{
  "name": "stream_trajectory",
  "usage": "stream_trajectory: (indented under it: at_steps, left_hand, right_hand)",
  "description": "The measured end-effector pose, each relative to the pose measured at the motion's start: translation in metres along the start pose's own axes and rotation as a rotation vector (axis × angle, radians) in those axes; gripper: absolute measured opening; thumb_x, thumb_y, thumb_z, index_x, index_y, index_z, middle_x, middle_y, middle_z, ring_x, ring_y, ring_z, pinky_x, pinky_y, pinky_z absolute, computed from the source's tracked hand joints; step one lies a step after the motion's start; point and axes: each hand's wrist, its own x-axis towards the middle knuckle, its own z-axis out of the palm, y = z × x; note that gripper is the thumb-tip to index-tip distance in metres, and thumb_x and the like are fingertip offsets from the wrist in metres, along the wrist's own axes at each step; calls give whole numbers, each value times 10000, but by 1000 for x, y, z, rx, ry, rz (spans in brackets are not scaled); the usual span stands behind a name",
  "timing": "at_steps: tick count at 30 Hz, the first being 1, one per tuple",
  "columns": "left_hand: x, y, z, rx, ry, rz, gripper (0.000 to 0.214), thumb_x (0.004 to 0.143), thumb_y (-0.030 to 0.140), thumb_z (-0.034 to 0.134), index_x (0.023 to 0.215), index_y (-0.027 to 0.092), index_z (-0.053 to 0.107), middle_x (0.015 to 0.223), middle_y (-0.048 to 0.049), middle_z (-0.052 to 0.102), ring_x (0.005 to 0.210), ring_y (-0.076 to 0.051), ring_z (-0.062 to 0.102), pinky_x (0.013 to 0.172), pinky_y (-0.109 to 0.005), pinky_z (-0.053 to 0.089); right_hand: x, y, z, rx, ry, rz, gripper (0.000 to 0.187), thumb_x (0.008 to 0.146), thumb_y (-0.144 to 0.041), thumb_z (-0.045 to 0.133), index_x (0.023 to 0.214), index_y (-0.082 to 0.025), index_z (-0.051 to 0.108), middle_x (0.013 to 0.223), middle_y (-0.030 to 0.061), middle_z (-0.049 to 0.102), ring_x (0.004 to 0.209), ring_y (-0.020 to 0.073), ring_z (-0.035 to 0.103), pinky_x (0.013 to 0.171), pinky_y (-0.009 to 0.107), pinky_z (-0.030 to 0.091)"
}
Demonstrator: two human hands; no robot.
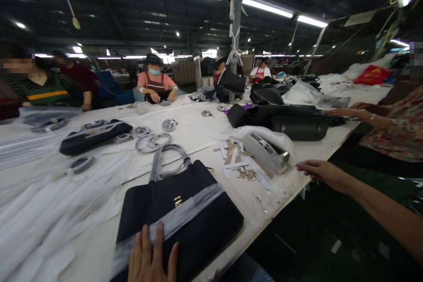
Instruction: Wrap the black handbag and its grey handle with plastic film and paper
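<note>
A black handbag [194, 211] with a gold clasp lies flat on the white table [205, 128] in front of me, a clear plastic band across its front and wrapped grey handles at its top. My left hand [150, 257] rests flat on the bag's near edge, fingers stretched out. My right hand [319, 171] reaches out at the table's right edge, fingers extended and holding nothing, close to a grey tape dispenser [266, 152].
Paper scraps [236, 161] lie beside the dispenser. Coiled wrapped straps [152, 140], another black bag [94, 136] and more dark bags [284, 119] sit farther back. White wrapping sheets [42, 202] cover the left. Several other people work around the table; one person's arm [350, 112] is at right.
</note>
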Motion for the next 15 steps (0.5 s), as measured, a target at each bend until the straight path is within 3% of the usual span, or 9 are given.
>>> stream_trajectory:
  at_steps: [4, 9, 12, 15]
  left_hand:
    - [2, 7, -3, -3, 1, -16, 645, 914, 443, 491, 1518, 270, 345, 1450, -125, 527, 1387, -380, 415, 1049, -600, 435]
    - [3, 16, -4, -17, 32, -104, 653, 927, 425, 486, 1536, 282, 301, 1497, -118, 477, 1421, -392, 359, 1072, -641, 396]
    - [3, 20, -7, -41, -15, -94, 647, 934, 420, 480, 1538, 275, 299, 1524, -122, 442, 1433, -397, 335, 1072, -649, 392]
    - [6, 28, -12, -32, -36, -124, 632, 959, 410, 439, 1546, 240, 279, 1564, -136, 376, 1464, -387, 274, 1104, -644, 357]
  right_hand:
    - [0, 11, 8, 112, -77, 100, 324, 898, -442, 512, 806, -228, 736, 924, 174, 761, 743, 254, 713, 581, 288, 546]
    - [-11, 20, -9, 83, -87, 144, 248, 859, -426, 577, 794, -255, 743, 790, 130, 759, 674, 271, 710, 617, 335, 553]
    - [-15, 2, -19, -69, -138, 26, 204, 841, -396, 617, 879, -269, 771, 870, 113, 769, 773, 296, 718, 754, 371, 548]
    - [-7, -47, -15, -212, -275, -255, 227, 869, -399, 597, 924, -273, 777, 966, 109, 766, 894, 306, 708, 830, 382, 524]
